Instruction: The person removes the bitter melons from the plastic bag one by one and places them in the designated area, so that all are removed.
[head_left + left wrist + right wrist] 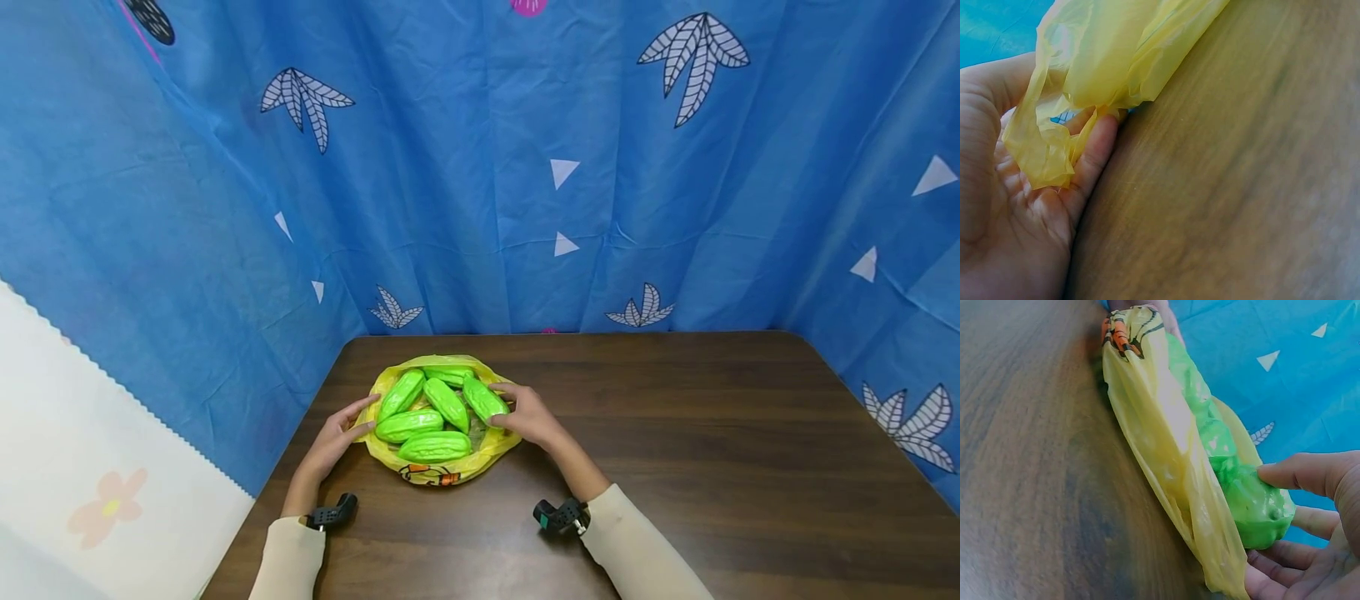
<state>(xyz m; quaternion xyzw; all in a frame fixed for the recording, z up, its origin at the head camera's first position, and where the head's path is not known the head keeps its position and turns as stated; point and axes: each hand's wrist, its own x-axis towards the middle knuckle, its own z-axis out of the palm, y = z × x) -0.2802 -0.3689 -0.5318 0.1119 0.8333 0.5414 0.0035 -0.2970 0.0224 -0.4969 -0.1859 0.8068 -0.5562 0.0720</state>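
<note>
A yellow plastic bag [480, 467] lies with its mouth spread wide, the rim folded outward, and several shiny green bitter melons [435, 447] inside. On the bag's left side, my left hand [333, 440] holds the rim; in the left wrist view a loose fold of yellow plastic [1050, 156] runs between thumb and fingers. At the right side my right hand [527, 417] grips the rightmost bitter melon [483, 399]. The right wrist view has the thumb on top of that bitter melon [1260, 512], fingers behind and below it by the bag's edge.
The bag sits at the left part of a dark brown wooden table [675, 450]. A blue patterned curtain [480, 167] hangs along the back and sides. White cloth with a scalloped edge [97, 433] hangs at the left. Black wrist cameras [558, 517] are strapped to both wrists.
</note>
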